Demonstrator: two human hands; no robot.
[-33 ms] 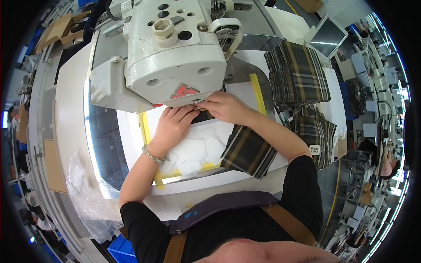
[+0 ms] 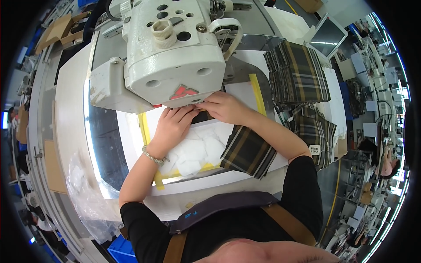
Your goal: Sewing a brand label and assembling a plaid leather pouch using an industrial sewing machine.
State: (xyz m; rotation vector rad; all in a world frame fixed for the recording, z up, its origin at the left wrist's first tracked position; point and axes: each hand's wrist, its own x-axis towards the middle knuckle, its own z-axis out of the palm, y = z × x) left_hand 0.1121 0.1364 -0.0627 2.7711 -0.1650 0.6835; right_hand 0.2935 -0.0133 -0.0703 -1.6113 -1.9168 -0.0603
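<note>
Fabric (image 2: 202, 117) in dark plaid is lying by the sewing-machine head (image 2: 175, 65); your left hand (image 2: 173, 126) and right hand (image 2: 225, 108) are meeting at it, fingers curled, partly hidden tips leaving me unable to tell whether either grip is pinching it or standing open.

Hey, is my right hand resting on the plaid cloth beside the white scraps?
No, your right hand is up by the lower edge of the white machine, while that plaid cloth lies nearer your body.
</note>
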